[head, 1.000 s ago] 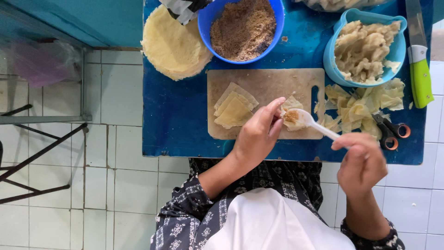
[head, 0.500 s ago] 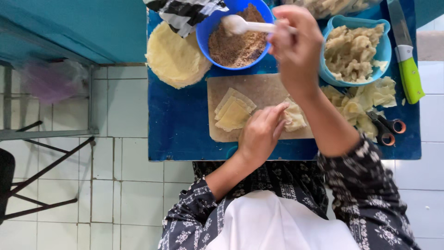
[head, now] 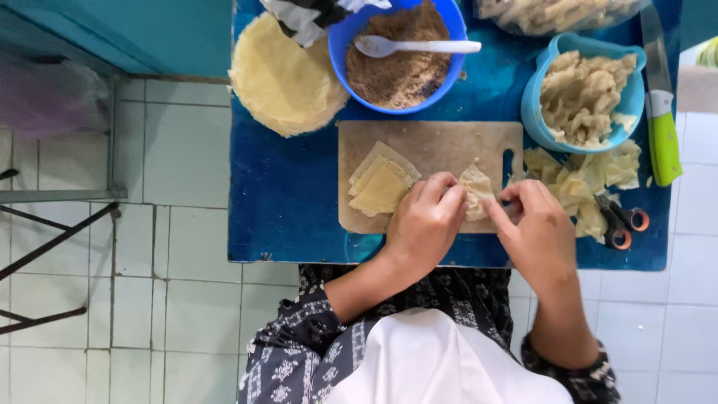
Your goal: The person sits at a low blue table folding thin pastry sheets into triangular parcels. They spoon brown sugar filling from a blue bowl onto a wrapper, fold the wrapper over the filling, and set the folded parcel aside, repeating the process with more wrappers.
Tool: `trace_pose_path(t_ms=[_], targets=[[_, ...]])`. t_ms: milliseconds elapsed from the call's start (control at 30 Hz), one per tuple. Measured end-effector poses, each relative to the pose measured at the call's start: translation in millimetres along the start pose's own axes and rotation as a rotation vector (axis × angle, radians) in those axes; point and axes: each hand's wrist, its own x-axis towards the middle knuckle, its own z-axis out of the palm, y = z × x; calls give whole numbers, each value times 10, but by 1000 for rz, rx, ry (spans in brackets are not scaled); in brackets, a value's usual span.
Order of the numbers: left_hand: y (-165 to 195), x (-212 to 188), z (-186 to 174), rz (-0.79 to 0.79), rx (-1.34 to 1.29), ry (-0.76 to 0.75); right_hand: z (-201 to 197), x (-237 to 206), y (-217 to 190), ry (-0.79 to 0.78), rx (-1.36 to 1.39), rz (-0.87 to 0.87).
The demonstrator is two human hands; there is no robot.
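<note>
Right hand (head: 540, 228) back from blue bowl of brown filling (head: 400, 56), white spoon (head: 415, 47) left inside | both hands' fingertips pinching pale folded dough wrapper (head: 476, 191) | left hand (head: 425, 222) at its left edge | wrapper on tan wooden cutting board (head: 434, 146)

Far edge of the blue worktop (head: 292, 217): crumpled black-and-white wrapper (head: 314, 16) at left, clear plastic bag (head: 557, 13) of pale pieces at right.

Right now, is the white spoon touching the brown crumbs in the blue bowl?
Touching. The head view shows the white spoon lying on the brown crumbs, handle resting across the blue bowl rim.
</note>
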Motion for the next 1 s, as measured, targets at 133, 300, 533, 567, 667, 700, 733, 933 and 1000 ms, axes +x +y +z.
trace_pose_path(t_ms=[133, 300, 533, 567, 667, 700, 733, 933, 1000], targets=[[0, 4, -29, 4, 2, -19, 238, -175, 84, 93, 214, 125], [16, 22, -58, -5, -20, -22, 273, -196, 65, 178, 686, 115], [22, 28, -45, 9, 4, -5, 347, -93, 86, 129, 831, 69], [20, 26, -45, 5, 2, -16, 357, -94, 98, 124, 839, 51], [-2, 24, -48, 14, -5, -22, 407, -120, 102, 128, 908, -22], [-1, 17, -47, 18, -10, -26, 424, -131, 97, 135, 914, -18], [-4, 12, -46, 16, -6, -28, 445, -131, 88, 144, 919, -16], [-17, 6, -22, -10, -6, -25, 471, -139, 49, 220, 608, -140], [-22, 1, -24, -27, -16, -34, 445, -151, 55, 244, 468, -178]])
